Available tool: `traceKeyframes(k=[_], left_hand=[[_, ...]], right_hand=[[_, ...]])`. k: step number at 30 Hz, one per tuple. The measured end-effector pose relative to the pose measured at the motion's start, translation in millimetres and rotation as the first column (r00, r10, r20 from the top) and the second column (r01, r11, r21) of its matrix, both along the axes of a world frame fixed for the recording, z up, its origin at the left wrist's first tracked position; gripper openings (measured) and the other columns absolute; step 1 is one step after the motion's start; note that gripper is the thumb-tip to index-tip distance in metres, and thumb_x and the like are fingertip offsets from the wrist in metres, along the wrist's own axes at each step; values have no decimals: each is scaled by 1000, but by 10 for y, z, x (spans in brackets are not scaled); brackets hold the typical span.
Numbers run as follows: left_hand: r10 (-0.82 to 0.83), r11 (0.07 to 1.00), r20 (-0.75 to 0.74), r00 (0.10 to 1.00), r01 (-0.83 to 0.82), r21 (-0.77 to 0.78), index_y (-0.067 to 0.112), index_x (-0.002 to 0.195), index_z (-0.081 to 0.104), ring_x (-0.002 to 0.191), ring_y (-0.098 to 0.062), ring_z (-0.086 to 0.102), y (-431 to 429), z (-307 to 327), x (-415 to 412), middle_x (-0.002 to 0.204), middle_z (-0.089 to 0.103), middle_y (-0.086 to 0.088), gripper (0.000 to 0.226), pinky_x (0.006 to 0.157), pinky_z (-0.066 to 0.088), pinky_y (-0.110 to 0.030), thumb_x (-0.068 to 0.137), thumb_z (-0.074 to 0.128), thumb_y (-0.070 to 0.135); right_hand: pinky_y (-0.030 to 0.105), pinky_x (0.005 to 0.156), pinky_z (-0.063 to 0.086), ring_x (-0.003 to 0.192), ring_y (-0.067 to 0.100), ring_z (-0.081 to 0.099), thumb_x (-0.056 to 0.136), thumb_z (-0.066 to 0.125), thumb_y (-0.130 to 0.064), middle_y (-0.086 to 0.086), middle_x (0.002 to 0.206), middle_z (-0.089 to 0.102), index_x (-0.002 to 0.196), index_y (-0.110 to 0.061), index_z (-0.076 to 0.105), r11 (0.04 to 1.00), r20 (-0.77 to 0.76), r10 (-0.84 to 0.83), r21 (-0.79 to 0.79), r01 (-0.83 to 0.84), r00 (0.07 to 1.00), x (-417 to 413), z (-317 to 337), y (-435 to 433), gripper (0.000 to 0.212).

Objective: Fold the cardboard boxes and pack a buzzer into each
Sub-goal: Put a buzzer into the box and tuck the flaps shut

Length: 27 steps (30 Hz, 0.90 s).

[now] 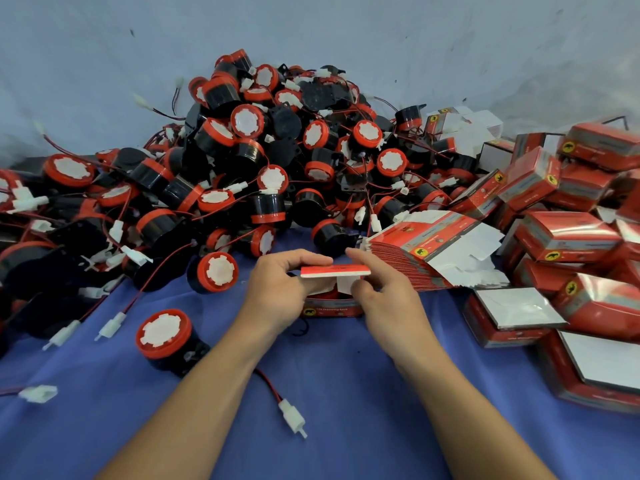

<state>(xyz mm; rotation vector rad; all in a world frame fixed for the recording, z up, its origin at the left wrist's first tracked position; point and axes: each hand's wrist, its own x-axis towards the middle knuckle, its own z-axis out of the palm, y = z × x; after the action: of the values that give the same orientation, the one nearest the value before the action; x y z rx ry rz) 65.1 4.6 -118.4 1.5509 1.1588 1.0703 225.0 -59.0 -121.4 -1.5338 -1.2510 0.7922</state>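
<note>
- Left hand (277,289): fingers curled, thumb and forefinger pinching the left end of the lid flap (335,271) of a small red box (330,310). The palm is close against the box's left side.
- Right hand (382,292): fingers bent, fingertips on the right end of the same flap, thumb by the white tuck flap below it.
- The box sits on the surface mid-scene, between the two hands. Its lid flap is raised and lies about level over the open top. Flap and fingers hide the contents.
- Box material: glossy red card with a white inner face and a round yellow emblem on the near wall.
- Beyond the hands is a large heap of buzzers (259,161). They have round black bodies, red rims and white scalloped face stickers. Their thin red-and-black leads and white plastic plugs are tangled.
- A loose buzzer (164,336) stands near left, face up. A red-and-black lead comes out from under the left forearm to a white plug (292,418).
- Another buzzer (217,271) lies just left of the left hand, at the heap's edge.
- Just right of the right hand is a fanned stack of flat cartons (433,244), not yet folded.
- Far right is a pile of made-up boxes (568,235), red, some with a white side up.
- The surface (346,393) is blue cloth, lightly creased, with a pale grey wall (311,29) behind.
</note>
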Motion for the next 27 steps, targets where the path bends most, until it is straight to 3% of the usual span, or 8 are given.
traceKeyframes(k=[4, 8, 11, 13, 15, 18, 21, 27], left_hand=[[-30, 999, -5, 1000, 30, -27, 34, 88, 82, 91, -4, 74, -11, 6, -25, 94, 79, 12, 41, 68, 56, -16, 91, 69, -5], [-179, 980, 42, 983, 182, -84, 28, 104, 84, 116, 1, 66, -11, 51, -162, 118, 75, 15, 39, 82, 54, -13, 96, 63, -4], [-287, 951, 22, 958, 288, -110, 27, 109, 83, 126, 4, 58, 7, 92, -262, 130, 70, 15, 48, 87, 51, -11, 82, 59, -3], [-320, 943, -33, 947, 315, -110, 33, 112, 82, 127, 9, 55, 7, 113, -289, 133, 67, 19, 61, 87, 50, -11, 63, 52, 10], [-330, 942, -82, 940, 323, -93, 37, 117, 79, 131, 9, 50, -37, 117, -297, 140, 62, 20, 52, 95, 49, -15, 72, 60, 19], [-279, 956, -288, 916, 292, 5, 47, 127, 71, 140, 6, 42, -98, 71, -320, 149, 52, 27, 44, 109, 41, -23, 87, 81, 31], [-208, 955, -454, 866, 281, 99, 53, 135, 62, 136, 15, 34, -144, 35, -336, 152, 40, 36, 49, 104, 33, -9, 90, 77, 41], [-123, 929, -483, 867, 272, 251, 34, 141, 60, 143, 8, 32, -236, -43, -291, 153, 48, 18, 44, 124, 25, -21, 98, 69, 31]], right_hand=[[21, 102, 46, 129, 6, 54, 94, 57, 8, -15, 137, 62, 112, -39, 78, 994, 82, -32, 103, 23, 996, -51, 42, -23, 54], [-1, 105, 22, 141, 1, 37, 99, 51, 2, -15, 149, 50, 129, -35, 71, 996, 346, 82, 1, -88, 935, -8, 131, -97, 52], [22, 121, 25, 149, -5, 24, 93, 52, -5, -24, 159, 37, 141, -40, 60, 964, 317, 263, -119, -237, 911, 112, 192, -169, 59], [30, 111, 42, 142, -12, 32, 86, 55, -18, -29, 160, 33, 144, -40, 57, 945, 247, 319, -152, -288, 915, 167, 238, -204, 63], [33, 103, 50, 128, -23, 40, 84, 59, -26, -30, 159, 33, 145, -39, 56, 932, 203, 354, -160, -326, 913, 202, 261, -214, 63], [18, 100, 46, 119, -29, 41, 92, 70, -22, -32, 158, 34, 144, -42, 57, 925, 234, 376, -153, -348, 896, 243, 225, -185, 57], [13, 93, 47, 125, -18, 48, 90, 74, -14, -33, 153, 40, 138, -44, 61, 941, 220, 333, -131, -311, 917, 252, 173, -167, 58], [8, 79, 48, 118, -20, 53, 87, 70, 3, -24, 140, 60, 121, -38, 75, 988, 116, 152, 20, -155, 982, 155, 36, -143, 53]])
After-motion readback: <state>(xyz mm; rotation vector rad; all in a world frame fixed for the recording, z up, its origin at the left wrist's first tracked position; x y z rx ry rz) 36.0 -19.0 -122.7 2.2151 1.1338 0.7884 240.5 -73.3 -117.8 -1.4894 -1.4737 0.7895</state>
